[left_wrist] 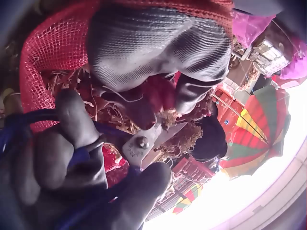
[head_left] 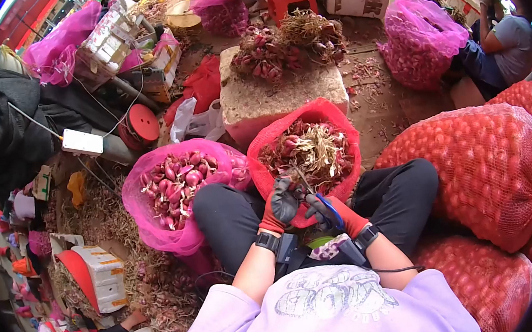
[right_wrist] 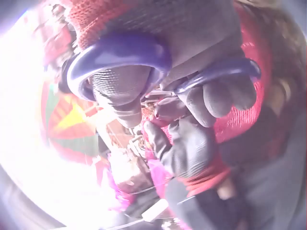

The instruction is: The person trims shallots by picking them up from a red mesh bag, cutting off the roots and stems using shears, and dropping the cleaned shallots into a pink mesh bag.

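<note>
My left hand (head_left: 283,204), in a grey-and-red glove, pinches a red shallot (left_wrist: 160,93) between thumb and fingers. Scissors (left_wrist: 142,142) with blue handles are gripped by my gloved right hand (head_left: 344,215), its thumb through one loop in the right wrist view. In the left wrist view the parted blades stand right at the shallot's dry, ragged end. Both hands work over the near rim of an open red mesh bag (head_left: 352,141), which holds shallots with dry stalks (head_left: 319,147). Left of it, a pink net bag (head_left: 134,202) holds trimmed-looking shallots (head_left: 182,175).
A foam block (head_left: 279,103) ahead bears bunches of shallots (head_left: 264,56). Full red mesh sacks (head_left: 467,171) crowd the right side, with a seated person (head_left: 512,43) beyond them. Leaf litter (head_left: 154,275) and a white box (head_left: 102,277) lie at the left.
</note>
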Tool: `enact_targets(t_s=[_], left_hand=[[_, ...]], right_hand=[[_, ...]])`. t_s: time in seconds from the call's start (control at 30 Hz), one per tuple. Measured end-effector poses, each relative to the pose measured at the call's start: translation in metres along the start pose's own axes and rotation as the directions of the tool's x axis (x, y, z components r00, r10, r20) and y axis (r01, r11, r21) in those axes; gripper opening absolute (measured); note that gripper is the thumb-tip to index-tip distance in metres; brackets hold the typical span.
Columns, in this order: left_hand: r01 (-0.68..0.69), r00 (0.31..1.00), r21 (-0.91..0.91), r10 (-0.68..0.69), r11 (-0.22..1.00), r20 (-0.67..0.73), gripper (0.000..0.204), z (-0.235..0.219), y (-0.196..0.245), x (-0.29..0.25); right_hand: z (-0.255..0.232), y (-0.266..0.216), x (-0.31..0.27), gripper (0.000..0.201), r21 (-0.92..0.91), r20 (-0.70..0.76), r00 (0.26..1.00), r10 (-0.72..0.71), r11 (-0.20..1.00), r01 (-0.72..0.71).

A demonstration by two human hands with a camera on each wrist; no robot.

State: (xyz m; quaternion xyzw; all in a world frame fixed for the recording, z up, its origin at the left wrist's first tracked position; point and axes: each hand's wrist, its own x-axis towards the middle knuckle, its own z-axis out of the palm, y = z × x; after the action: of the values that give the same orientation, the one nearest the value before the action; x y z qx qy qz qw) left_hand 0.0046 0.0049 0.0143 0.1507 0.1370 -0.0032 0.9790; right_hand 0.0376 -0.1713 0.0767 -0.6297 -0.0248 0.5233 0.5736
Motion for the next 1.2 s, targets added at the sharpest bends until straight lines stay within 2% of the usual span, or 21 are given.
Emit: enact_targets(t_s=[0.07, 0.1, 0.13, 0.17, 0.2, 0.23, 0.33, 0.37, 0.43, 0.47, 0.5, 0.6, 0.73, 0.77, 0.87, 0.9, 1.0, 1.13, 1.2], left_hand=[[-0.09, 0.996, -0.162, 0.087, 0.983, -0.025, 0.012, -0.043, 0.002, 0.015], [-0.094, 0.991, -0.196, 0.11, 0.976, 0.072, 0.012, -0.058, 0.009, 0.021], [-0.123, 0.986, -0.19, 0.142, 0.974, 0.091, 0.012, -0.049, 0.013, 0.021], [-0.151, 0.978, -0.186, 0.173, 0.971, 0.113, 0.012, -0.04, 0.014, 0.02], [-0.175, 0.97, -0.187, 0.202, 0.967, 0.136, 0.012, -0.027, 0.012, 0.017], [-0.198, 0.98, -0.114, 0.198, 0.973, -0.016, 0.012, -0.014, 0.008, 0.01], [-0.16, 0.983, -0.096, 0.149, 0.983, -0.11, 0.015, -0.006, 0.006, 0.01], [-0.132, 0.991, -0.163, 0.133, 0.978, -0.003, 0.02, -0.015, 0.006, 0.012], [-0.11, 0.994, -0.186, 0.112, 0.976, -0.001, 0.023, -0.015, 0.008, 0.01], [-0.101, 0.995, -0.197, 0.103, 0.975, 0.001, 0.025, -0.015, 0.009, 0.009], [-0.099, 0.995, -0.206, 0.101, 0.974, 0.0, 0.025, -0.015, 0.01, 0.008], [-0.089, 0.995, -0.223, 0.098, 0.971, 0.029, 0.026, -0.015, 0.011, 0.009], [-0.057, 0.993, -0.206, 0.077, 0.977, 0.093, 0.028, -0.026, 0.007, 0.011], [-0.039, 0.993, -0.199, 0.061, 0.979, 0.105, 0.029, -0.031, 0.005, 0.012], [-0.054, 0.995, -0.122, 0.063, 0.991, 0.071, 0.03, -0.036, 0.0, 0.009], [-0.031, 0.979, -0.147, 0.059, 0.989, 0.194, 0.032, -0.03, 0.0, 0.003], [-0.101, 0.975, 0.054, 0.089, 0.993, 0.202, 0.034, -0.013, -0.001, -0.002], [-0.148, 0.982, 0.099, 0.134, 0.984, 0.135, 0.032, -0.023, -0.005, 0.001], [-0.127, 0.991, 0.133, 0.122, 0.983, 0.045, 0.03, -0.025, -0.006, 0.002]], right_hand=[[-0.012, 0.01, 0.012, 0.06, -0.074, -0.023, 0.997, 0.077, 0.994, -0.078], [-0.025, 0.042, 0.028, 0.065, -0.168, -0.067, 0.982, -0.178, 0.972, 0.165], [-0.029, 0.044, 0.025, 0.066, -0.469, -0.193, 0.954, -0.231, 0.875, 0.117], [-0.034, 0.045, 0.02, 0.066, -0.716, -0.292, 0.902, -0.318, 0.697, 0.014], [-0.036, 0.042, 0.013, 0.067, -0.878, -0.353, 0.832, -0.429, 0.459, -0.136], [-0.03, 0.02, -0.001, 0.067, -0.855, -0.434, 0.828, -0.354, 0.45, -0.256], [-0.035, 0.023, -0.006, 0.054, -0.807, -0.447, 0.79, -0.42, 0.57, -0.154], [-0.033, 0.022, -0.008, 0.05, -0.778, -0.46, 0.785, -0.414, 0.614, -0.132], [-0.027, 0.019, -0.019, 0.052, -0.828, -0.406, 0.806, -0.431, 0.547, -0.125], [-0.024, 0.02, -0.023, 0.054, -0.851, -0.377, 0.816, -0.438, 0.511, -0.119], [-0.022, 0.022, -0.026, 0.053, -0.899, -0.352, 0.844, -0.404, 0.398, -0.184], [-0.017, 0.02, -0.041, 0.053, -0.912, -0.331, 0.821, -0.465, 0.38, -0.152], [-0.016, 0.026, -0.043, 0.052, -0.911, -0.236, 0.758, -0.608, 0.409, 0.044], [-0.013, 0.023, -0.042, 0.053, -0.917, -0.222, 0.755, -0.617, 0.396, 0.054], [-0.007, 0.022, -0.032, 0.053, -0.922, -0.225, 0.78, -0.584, 0.386, 0.024], [-0.005, 0.022, -0.029, 0.053, -0.926, -0.228, 0.774, -0.591, 0.377, 0.015], [-0.006, 0.033, -0.014, 0.053, -0.91, -0.233, 0.785, -0.574, 0.413, 0.032], [-0.003, 0.022, -0.013, 0.049, -0.928, -0.248, 0.854, -0.457, 0.366, -0.074], [-0.004, 0.011, -0.014, 0.048, -0.92, -0.275, 0.885, -0.376, 0.369, -0.129]])
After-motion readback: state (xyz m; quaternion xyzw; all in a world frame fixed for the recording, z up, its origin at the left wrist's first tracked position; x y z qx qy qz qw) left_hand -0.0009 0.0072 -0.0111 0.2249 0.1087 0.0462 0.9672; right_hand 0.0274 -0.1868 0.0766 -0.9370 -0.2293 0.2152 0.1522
